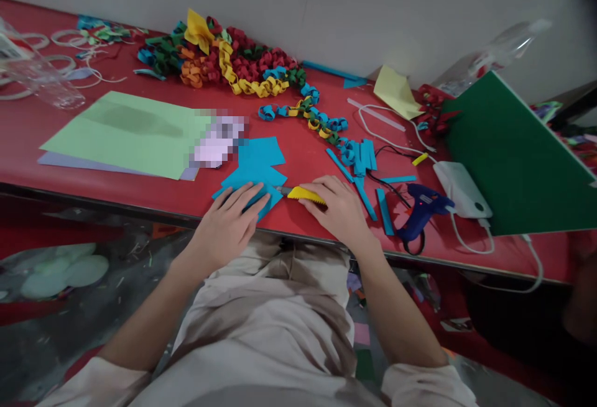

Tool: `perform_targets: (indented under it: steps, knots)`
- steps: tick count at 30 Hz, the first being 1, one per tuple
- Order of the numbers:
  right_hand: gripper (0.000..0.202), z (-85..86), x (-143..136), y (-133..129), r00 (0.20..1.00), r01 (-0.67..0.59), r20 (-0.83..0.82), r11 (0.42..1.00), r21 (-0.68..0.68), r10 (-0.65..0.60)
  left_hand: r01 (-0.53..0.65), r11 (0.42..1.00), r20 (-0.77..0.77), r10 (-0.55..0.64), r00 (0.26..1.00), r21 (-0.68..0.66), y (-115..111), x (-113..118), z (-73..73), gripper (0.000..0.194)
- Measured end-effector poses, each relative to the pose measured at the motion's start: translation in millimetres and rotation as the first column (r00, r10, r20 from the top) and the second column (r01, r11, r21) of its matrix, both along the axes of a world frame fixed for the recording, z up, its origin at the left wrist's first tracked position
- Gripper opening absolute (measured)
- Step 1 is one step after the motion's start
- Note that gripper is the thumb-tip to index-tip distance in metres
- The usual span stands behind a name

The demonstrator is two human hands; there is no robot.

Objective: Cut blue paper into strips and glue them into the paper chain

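Note:
My left hand [232,224] lies with its fingers spread and flat on pieces of blue paper [261,177] near the table's front edge. In my right hand [339,210] is a yellow utility knife [303,194], held low over the red tabletop. Its tip points left and meets the right edge of the blue paper; I cannot tell whether it is cutting in. Right of that hand lie several narrow blue paper strips [385,211] and a blue glue gun [424,207]. Part of the blue paper is hidden under my left fingers.
Paper chains [233,59] heap at the back, trailing toward the strips. Green sheets [125,133] lie left, beside a blurred lilac item [219,140]. A white power bank [461,189] with cables and an upright green board [517,158] stand right. Plastic bottles [51,81] lie at both ends.

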State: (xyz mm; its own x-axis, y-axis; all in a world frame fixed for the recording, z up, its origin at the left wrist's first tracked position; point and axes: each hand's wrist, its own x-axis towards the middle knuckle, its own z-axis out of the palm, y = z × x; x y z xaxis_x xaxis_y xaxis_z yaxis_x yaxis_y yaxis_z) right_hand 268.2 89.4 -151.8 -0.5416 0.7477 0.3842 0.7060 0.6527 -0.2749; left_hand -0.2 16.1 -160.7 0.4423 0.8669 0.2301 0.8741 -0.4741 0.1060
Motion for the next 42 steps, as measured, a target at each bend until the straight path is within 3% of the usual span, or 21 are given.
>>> perform_targets:
  steps: [11,24,32,38,42]
  knots:
    - [0.027,-0.3,-32.7,4.8,0.985,0.165,0.041,0.986,0.009,-0.165,0.004,1.000,0.000,-0.004,1.000,-0.007,1.9,0.0,0.5,0.052]
    - [0.029,0.6,-33.9,5.2,0.987,0.111,0.111,0.992,0.057,-0.116,-0.029,0.998,0.004,0.029,1.000,-0.048,0.3,2.6,5.4,0.053]
    - [0.025,-2.1,-17.1,-3.2,0.977,0.207,0.040,0.974,0.090,-0.212,0.008,0.999,0.005,-0.008,1.000,-0.034,0.2,0.2,3.1,0.051]
    - [0.025,0.9,-32.4,3.9,0.986,0.125,0.101,0.990,0.064,-0.131,0.015,0.999,-0.009,-0.016,1.000,-0.037,1.1,-0.4,3.5,0.051]
    - [0.025,0.9,-33.3,5.7,0.981,0.157,0.101,0.983,0.096,-0.166,0.001,0.998,0.009,0.000,1.000,-0.061,1.1,-0.3,3.1,0.052]
